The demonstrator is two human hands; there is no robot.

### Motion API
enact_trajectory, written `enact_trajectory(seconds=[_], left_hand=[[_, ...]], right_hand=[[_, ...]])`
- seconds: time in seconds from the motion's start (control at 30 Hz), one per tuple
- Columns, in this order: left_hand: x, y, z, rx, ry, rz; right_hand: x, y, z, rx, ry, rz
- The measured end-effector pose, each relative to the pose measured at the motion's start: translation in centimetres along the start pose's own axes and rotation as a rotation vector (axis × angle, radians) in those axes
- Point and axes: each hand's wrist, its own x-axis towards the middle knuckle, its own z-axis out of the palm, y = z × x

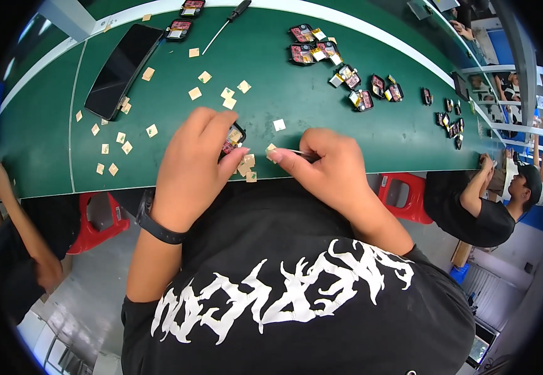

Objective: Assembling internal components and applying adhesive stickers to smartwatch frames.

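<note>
My left hand (191, 164), a dark band at its wrist, is closed round a small black electronic device housing (232, 139). Part of a red circuit board shows inside the housing; my fingers cover the rest. Opposite it, my right hand (332, 164) pinches a pair of metal tweezers (307, 154). A small tan square pad (271, 150) is at the tweezers' tip, beside my right thumb. Between the hands, near the table's front edge, lies a little cluster of tan pads (246, 166). One whitish square (279, 125) lies just beyond them.
More tan pads (205, 77) are scattered over the green table (271, 75). A black phone-like slab (123, 72) lies at left, a screwdriver (227, 25) at the back. Several open device housings (302, 53) stretch rightward. Co-workers sit on both sides; red stools (412, 199) stand below.
</note>
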Motion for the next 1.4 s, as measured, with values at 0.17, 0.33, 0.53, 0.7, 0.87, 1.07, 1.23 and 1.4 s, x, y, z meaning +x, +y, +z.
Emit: enact_trajectory(seconds=[0.17, 0.33, 0.53, 0.7, 0.87, 1.07, 1.23, 1.4], left_hand=[[0.0, -0.3, 0.1, -0.075, 0.017, -0.025], [-0.3, -0.9, 0.2, -0.131, 0.147, -0.021], [-1.2, -0.5, 0.2, -0.527, 0.182, -0.257], [-2.1, -1.1, -1.2, -1.287, 0.041, -0.655], [-2.9, -0.9, -1.6, -1.522, 0.117, -0.648], [-2.6, -0.1, -0.5, -1.268, 0.202, -0.62], [-2.6, 0.6, 0.1, -1.16, 0.238, -0.59], [-2.9, 0.5, 0.7, -1.136, 0.247, -0.517]], right_hand=[[1.1, -0.1, 0.6, 0.153, 0.057, -0.057], [1.5, -0.9, 1.4, 0.316, 0.111, -0.243], [1.7, -2.4, 1.0, 0.218, -0.061, -0.112], [1.4, -2.1, 0.9, 0.384, -0.002, 0.015], [1.3, -1.9, 1.3, 0.368, -0.003, -0.003], [1.4, -2.6, 1.6, 0.356, -0.04, -0.076], [1.6, -3.4, 1.3, 0.288, -0.052, -0.198], [2.1, -4.0, 1.4, 0.205, -0.055, -0.251]])
